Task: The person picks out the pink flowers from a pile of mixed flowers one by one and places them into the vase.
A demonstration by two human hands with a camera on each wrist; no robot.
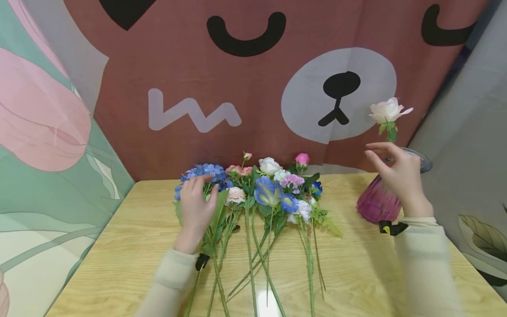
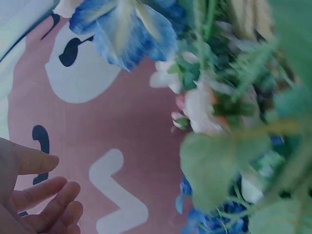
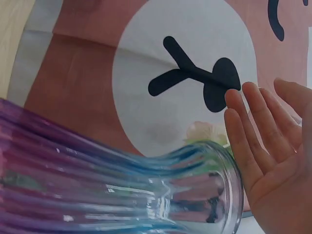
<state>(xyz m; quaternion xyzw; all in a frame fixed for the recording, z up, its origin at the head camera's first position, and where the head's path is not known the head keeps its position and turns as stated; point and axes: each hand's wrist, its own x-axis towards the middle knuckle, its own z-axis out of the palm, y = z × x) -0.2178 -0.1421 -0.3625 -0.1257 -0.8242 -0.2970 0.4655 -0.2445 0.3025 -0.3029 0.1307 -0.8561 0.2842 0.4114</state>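
Observation:
A pale pink-white rose (image 1: pixel 386 111) stands in a glass vase (image 1: pixel 378 200) at the table's right; its pink-purple body turns bluish and clear toward the flared rim in the right wrist view. Beside that rim is my right hand (image 1: pixel 405 178), fingers extended and holding nothing. My left hand (image 1: pixel 195 211) hovers over the left end of a row of artificial flowers, close to a blue hydrangea (image 1: pixel 207 171) and a large green leaf (image 1: pixel 219 210). Its fingers (image 2: pixel 51 192) are loosely bent around nothing in the left wrist view.
Along the back of the wooden table (image 1: pixel 130 246) lie a blue iris (image 1: pixel 267 191), a white rose (image 1: pixel 269 166), a pink rosebud (image 1: pixel 303 159), a lilac flower (image 1: pixel 292 181) and a fern (image 1: pixel 328 222). Their stems point toward me. A printed cloth (image 1: pixel 190 70) hangs behind.

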